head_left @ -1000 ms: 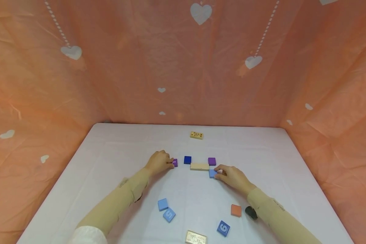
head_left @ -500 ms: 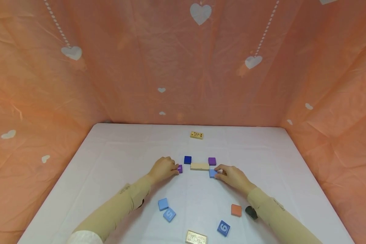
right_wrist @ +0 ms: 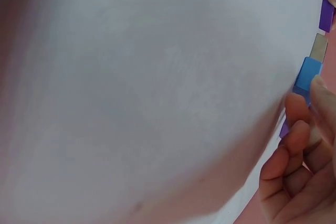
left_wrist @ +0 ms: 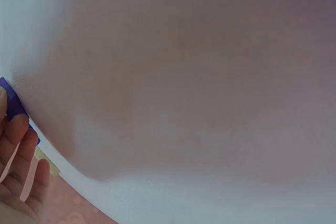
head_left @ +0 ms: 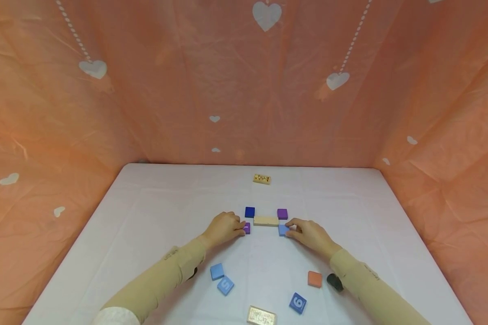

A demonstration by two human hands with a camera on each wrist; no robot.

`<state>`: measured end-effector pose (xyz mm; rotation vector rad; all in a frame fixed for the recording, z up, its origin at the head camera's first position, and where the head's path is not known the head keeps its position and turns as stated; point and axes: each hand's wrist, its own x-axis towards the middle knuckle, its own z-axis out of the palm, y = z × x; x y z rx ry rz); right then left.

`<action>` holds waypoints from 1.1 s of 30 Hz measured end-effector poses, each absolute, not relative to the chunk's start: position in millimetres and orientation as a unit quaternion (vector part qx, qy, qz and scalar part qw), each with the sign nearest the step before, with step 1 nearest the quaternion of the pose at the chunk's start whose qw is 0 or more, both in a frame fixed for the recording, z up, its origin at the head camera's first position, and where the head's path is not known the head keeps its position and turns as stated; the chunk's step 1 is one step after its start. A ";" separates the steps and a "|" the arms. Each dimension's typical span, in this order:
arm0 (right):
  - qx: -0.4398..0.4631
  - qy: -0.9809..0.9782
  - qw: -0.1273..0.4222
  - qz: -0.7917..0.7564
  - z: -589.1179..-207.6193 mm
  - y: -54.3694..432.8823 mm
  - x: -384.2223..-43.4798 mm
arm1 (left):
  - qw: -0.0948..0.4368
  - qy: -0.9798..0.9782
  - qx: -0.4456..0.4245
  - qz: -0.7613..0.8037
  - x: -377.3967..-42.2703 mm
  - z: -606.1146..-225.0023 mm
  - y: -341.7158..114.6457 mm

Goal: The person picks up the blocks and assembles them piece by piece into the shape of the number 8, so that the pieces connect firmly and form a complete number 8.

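In the head view my left hand (head_left: pixel 223 230) pinches a small purple square tile (head_left: pixel 247 228) with a white mark on it, just off the near left corner of a cream oblong block (head_left: pixel 266 221). Thumb and fingertips of my right hand (head_left: pixel 313 236) hold a light blue tile (head_left: pixel 283 230) against the block's near right corner. Behind the block's ends lie a dark blue tile (head_left: pixel 250 212) on the left and another purple tile (head_left: pixel 282 214) on the right. The left wrist view catches the held purple tile (left_wrist: pixel 14 103) at its edge; the right wrist view shows the light blue tile (right_wrist: pixel 308 74) between thumb and finger.
A gold bar (head_left: pixel 262 179) lies toward the back of the white table (head_left: pixel 179 189). Nearer are two light blue tiles (head_left: pixel 217 271), an orange tile (head_left: pixel 315 279), a dark round object (head_left: pixel 335 282) beside the right sleeve, a blue 9 or 6 tile (head_left: pixel 297 303) and a second gold bar (head_left: pixel 261 315).
My left hand has slid the purple tile to the right and slightly nearer, up to the cream block's left end. The right hand has stayed on the light blue tile.
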<state>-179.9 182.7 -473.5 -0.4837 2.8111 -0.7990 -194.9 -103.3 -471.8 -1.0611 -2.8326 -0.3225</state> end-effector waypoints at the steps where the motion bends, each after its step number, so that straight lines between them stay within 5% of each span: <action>1: -0.162 0.945 0.088 -0.269 -474.0 182.9 -180.0 | 0.052 -0.929 -0.350 -0.106 -194.6 -471.8 -103.3; 33: -0.145 0.951 0.101 -0.254 -469.7 179.1 -179.1 | 0.045 -0.944 -0.314 -0.093 -199.2 -473.1 -91.8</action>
